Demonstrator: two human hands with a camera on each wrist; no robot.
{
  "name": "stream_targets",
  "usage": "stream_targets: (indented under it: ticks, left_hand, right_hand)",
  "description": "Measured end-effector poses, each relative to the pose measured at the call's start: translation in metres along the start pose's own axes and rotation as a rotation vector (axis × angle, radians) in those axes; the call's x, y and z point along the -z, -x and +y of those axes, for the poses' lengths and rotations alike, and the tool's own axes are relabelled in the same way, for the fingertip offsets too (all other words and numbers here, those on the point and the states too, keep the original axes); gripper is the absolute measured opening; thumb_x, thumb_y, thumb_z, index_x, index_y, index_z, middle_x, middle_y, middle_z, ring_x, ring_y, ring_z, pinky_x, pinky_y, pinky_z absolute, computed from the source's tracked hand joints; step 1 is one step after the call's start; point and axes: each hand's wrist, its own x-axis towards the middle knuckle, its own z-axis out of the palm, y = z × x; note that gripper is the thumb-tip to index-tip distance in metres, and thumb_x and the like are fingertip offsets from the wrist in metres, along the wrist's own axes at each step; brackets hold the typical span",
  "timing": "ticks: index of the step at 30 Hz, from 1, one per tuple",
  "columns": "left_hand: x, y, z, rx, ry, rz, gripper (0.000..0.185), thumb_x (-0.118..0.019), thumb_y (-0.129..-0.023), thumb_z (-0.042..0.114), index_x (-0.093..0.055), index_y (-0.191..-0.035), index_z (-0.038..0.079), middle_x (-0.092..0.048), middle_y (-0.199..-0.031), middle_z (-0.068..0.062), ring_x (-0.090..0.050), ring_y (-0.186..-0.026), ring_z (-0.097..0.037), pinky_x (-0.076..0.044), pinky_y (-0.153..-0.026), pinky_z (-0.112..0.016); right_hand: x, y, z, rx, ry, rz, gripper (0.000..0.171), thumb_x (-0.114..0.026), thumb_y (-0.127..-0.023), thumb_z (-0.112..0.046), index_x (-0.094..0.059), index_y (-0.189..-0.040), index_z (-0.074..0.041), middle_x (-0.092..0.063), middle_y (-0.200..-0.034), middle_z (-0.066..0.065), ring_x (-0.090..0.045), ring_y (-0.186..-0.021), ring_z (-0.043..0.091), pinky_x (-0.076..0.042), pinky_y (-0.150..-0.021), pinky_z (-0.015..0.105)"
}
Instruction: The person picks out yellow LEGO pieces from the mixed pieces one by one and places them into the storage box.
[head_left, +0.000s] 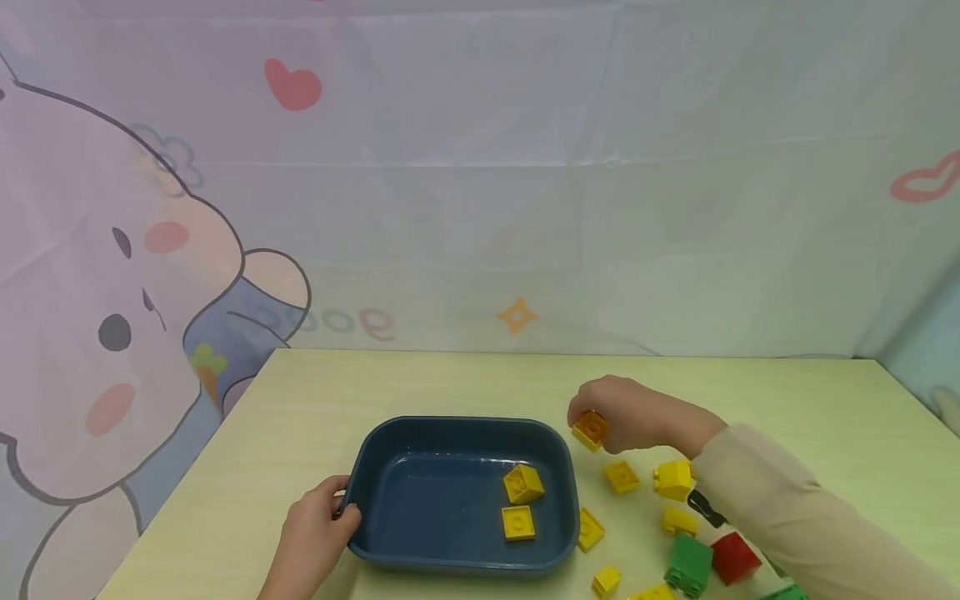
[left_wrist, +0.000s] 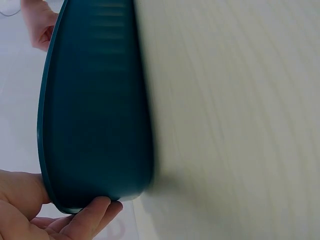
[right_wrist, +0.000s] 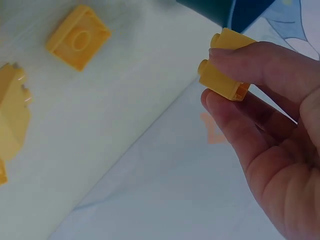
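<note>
Just above the tray's (head_left: 420, 442) far right corner, the right hand (head_left: 630, 414) pinches a yellow brick (head_left: 591, 430) between thumb and fingertips, studs turned partly toward the camera; the wrist view shows the grip sitting on the brick's two opposite sides, with the lower half of the brick free below the fingers; the left hand (head_left: 311, 529) curls its fingers round the tray's near left corner, thumb on the rim, and holds it down on the table (head_left: 450, 383); two bricks (head_left: 519, 502) already lie inside, toward the right end, below and left of the right hand; loose yellow bricks (head_left: 621, 476), a green brick (head_left: 688, 564) and a red brick (head_left: 733, 557) lie on the table under and behind the right forearm; by my judgement the step in hand is carrying the pinched brick over the rim; to do it well, the hand should travel left until the brick is clear of the rim, lower it close to the bare floor left of the two bricks so it neither bounces nor lands on them, and only then part thumb and fingers; the left hand should keep its hold so the tray does not slide; the sleeve (head_left: 757, 492) hangs just over the loose bricks and could sweep them, so the forearm is better kept lifted.
</note>
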Motion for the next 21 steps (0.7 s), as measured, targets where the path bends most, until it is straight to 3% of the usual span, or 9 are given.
stream_targets:
  ticks: [9, 21]
  left_hand:
    - [0.001, -0.001, 0.000, 0.011, -0.010, -0.005, 0.038, -0.055, -0.078, 0.001, -0.057, -0.114, -0.011, -0.069, -0.086, -0.017, -0.066, -0.078, -0.023, -0.049, -0.065, -0.036]
    - [0.000, 0.000, 0.000, 0.004, -0.010, -0.001, 0.037, -0.054, -0.078, 0.001, -0.058, -0.113, -0.011, -0.069, -0.086, -0.016, -0.066, -0.077, -0.022, -0.049, -0.063, -0.035]
  right_hand:
    - [0.001, -0.013, -0.016, 0.072, 0.017, 0.025, 0.041, -0.073, -0.062, 0.017, -0.069, -0.096, -0.007, -0.062, -0.092, -0.001, -0.055, -0.086, 0.020, -0.048, -0.080, 0.039]
    - [-0.019, -0.025, -0.041, 0.202, 0.028, 0.032, 0.035, -0.072, -0.066, 0.012, -0.069, -0.096, -0.005, -0.062, -0.090, 0.001, -0.055, -0.085, 0.017, -0.049, -0.078, 0.031]
